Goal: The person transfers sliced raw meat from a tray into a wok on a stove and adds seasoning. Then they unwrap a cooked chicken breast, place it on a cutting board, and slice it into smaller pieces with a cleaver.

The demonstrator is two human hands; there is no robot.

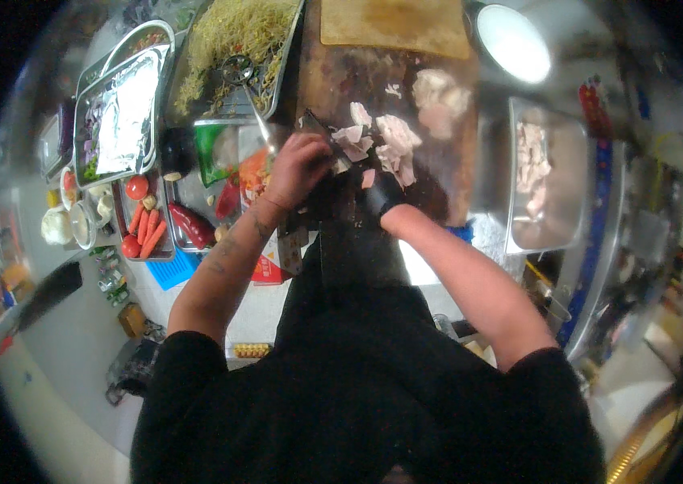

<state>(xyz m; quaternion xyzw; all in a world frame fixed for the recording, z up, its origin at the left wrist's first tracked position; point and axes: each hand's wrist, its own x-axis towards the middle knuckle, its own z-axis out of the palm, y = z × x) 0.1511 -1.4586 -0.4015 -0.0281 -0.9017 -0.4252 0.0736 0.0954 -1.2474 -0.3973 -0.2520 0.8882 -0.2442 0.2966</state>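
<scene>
Head view, starting at the left: a tray (281, 93) of yellowish sprouts (236, 32) stands beside the board's left edge, with a slotted spoon (238, 71) whose handle reaches close to the bare left hand (307, 165). A backward swing of that wrist could knock the handle and scatter sprouts. This hand is over the left side of the wooden board (454, 161), fingers curled beside a dark blade (315, 123); whether they close on its handle I cannot tell. Pale meat pieces (396, 143) lie around the board's middle, just beyond the hands. They look moist, so one could slide under pressure and turn the blade. The right hand (383, 198), black-gloved, is at their near side, fingers lost against dark wood, open or closed I cannot tell; a slip could cut it. A pale lump of meat (440, 101) rests toward the right edge. Past that edge stands a steel pan (547, 230) holding more pieces (533, 161); with a gap between, a hurried transfer could drop meat.
</scene>
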